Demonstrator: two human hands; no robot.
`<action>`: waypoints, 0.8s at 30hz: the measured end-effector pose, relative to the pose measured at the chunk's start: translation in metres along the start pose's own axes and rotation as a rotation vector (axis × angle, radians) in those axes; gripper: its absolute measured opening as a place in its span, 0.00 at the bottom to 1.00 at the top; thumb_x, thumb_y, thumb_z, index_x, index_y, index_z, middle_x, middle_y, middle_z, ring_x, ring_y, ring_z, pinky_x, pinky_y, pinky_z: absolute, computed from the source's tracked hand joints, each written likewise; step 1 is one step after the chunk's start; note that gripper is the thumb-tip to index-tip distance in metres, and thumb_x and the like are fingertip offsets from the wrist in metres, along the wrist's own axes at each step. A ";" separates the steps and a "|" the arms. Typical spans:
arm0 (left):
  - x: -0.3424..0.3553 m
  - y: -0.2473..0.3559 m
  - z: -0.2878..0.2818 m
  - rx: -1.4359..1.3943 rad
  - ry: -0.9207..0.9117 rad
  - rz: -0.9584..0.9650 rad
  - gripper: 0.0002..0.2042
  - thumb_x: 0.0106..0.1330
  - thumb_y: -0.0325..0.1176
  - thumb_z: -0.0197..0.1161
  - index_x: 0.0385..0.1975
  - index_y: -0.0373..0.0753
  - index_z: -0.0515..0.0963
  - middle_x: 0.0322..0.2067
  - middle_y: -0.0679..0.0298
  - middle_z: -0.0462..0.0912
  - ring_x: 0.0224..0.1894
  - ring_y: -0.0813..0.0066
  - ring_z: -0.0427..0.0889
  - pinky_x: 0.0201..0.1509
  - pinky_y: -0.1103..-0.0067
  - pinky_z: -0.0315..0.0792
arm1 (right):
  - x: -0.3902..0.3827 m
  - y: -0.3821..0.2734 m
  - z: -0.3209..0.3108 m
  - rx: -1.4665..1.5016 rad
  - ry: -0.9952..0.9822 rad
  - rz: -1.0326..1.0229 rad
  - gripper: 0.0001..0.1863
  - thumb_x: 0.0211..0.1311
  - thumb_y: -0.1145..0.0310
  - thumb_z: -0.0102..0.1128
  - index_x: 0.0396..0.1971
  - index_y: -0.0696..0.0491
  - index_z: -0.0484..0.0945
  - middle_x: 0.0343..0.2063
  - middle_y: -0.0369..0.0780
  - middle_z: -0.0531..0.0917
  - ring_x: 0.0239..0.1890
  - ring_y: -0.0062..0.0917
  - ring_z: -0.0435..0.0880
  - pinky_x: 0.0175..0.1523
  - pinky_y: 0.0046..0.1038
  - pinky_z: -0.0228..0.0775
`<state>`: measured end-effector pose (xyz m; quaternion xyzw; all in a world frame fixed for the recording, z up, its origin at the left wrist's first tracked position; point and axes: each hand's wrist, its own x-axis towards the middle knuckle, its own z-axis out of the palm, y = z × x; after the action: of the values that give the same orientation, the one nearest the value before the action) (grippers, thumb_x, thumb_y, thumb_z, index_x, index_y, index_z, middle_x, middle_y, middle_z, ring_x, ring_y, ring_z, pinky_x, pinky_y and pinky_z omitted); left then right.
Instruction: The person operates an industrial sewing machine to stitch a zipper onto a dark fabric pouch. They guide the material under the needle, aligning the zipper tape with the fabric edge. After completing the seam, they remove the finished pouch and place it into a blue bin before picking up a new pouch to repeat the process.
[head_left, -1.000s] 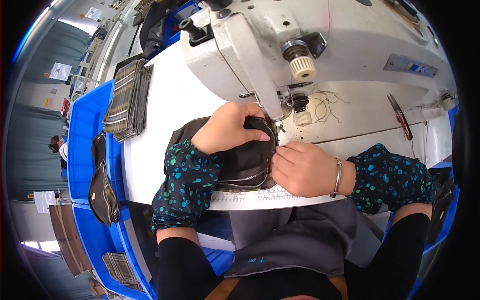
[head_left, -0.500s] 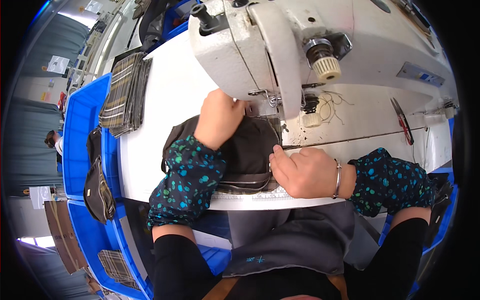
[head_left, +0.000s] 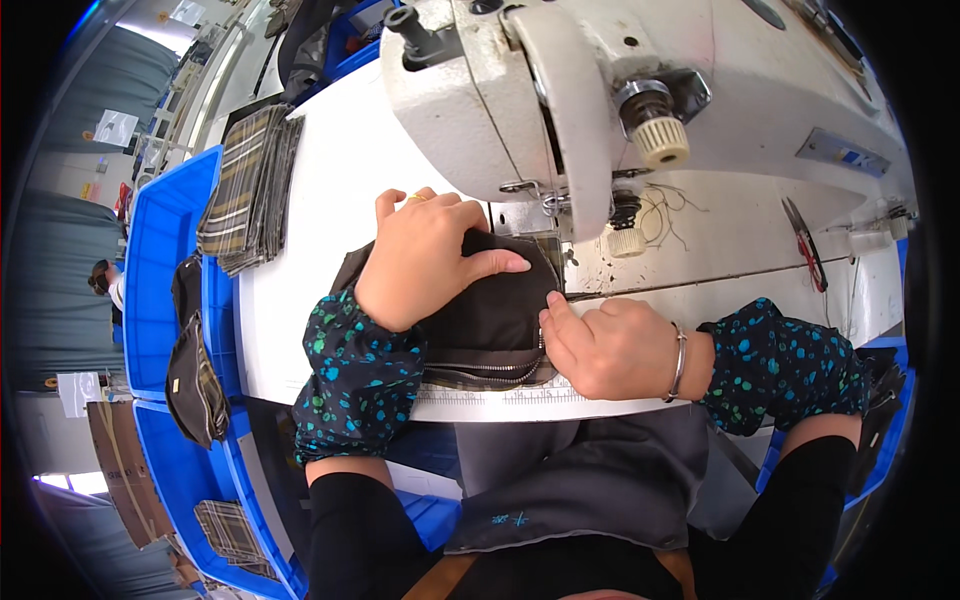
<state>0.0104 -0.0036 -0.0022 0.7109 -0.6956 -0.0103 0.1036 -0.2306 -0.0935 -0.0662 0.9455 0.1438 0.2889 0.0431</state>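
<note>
My left hand (head_left: 425, 260), fingers spread and bent, rests over a dark fabric pouch piece (head_left: 480, 315), its thumb lying on the fabric below the sewing machine's needle area. A metal zipper (head_left: 475, 370) runs along the piece's lower edge, above a printed ruler strip (head_left: 480, 398). My right hand (head_left: 615, 345), with a silver bangle, has its fingers closed on the piece's right edge. The white sewing machine (head_left: 470, 100) hides part of the area at the needle. Red-handled scissors (head_left: 810, 255) and loose thread (head_left: 660, 215) lie to the right on the machine bed.
A stack of plaid pieces (head_left: 250, 185) sits at upper left beside blue bins (head_left: 165, 260). Dark plaid-lined pouches (head_left: 190, 385) hang over a bin edge. More plaid pieces (head_left: 235, 535) lie in the lower bin. Another person (head_left: 105, 280) is in the far left background.
My left hand first rose toward the needle area, then came back down and left, spreading its fingers over the piece. My right hand stays at the edge. The view has shifted slightly.
</note>
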 end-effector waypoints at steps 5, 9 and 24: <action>0.004 0.009 -0.007 -0.355 -0.022 -0.081 0.16 0.58 0.45 0.79 0.33 0.38 0.88 0.28 0.58 0.87 0.37 0.57 0.85 0.52 0.66 0.72 | 0.001 -0.001 -0.002 -0.007 -0.009 0.004 0.15 0.55 0.69 0.64 0.36 0.66 0.87 0.35 0.60 0.88 0.18 0.23 0.82 0.20 0.22 0.70; 0.011 0.002 0.020 -0.599 0.019 -0.010 0.10 0.61 0.37 0.77 0.35 0.38 0.89 0.26 0.53 0.85 0.30 0.54 0.85 0.38 0.69 0.77 | 0.002 -0.002 -0.003 -0.015 -0.009 0.004 0.15 0.55 0.69 0.64 0.35 0.66 0.87 0.35 0.60 0.88 0.18 0.22 0.82 0.20 0.22 0.70; 0.017 0.012 0.038 -0.380 0.020 -0.214 0.11 0.59 0.41 0.77 0.35 0.40 0.91 0.15 0.52 0.78 0.20 0.52 0.81 0.29 0.65 0.74 | 0.001 -0.008 -0.005 -0.126 -0.001 0.004 0.12 0.55 0.72 0.66 0.33 0.67 0.87 0.32 0.61 0.88 0.17 0.23 0.81 0.19 0.21 0.65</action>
<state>-0.0067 -0.0254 -0.0348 0.7484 -0.6006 -0.1452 0.2410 -0.2347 -0.0861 -0.0629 0.9414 0.1233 0.2970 0.1023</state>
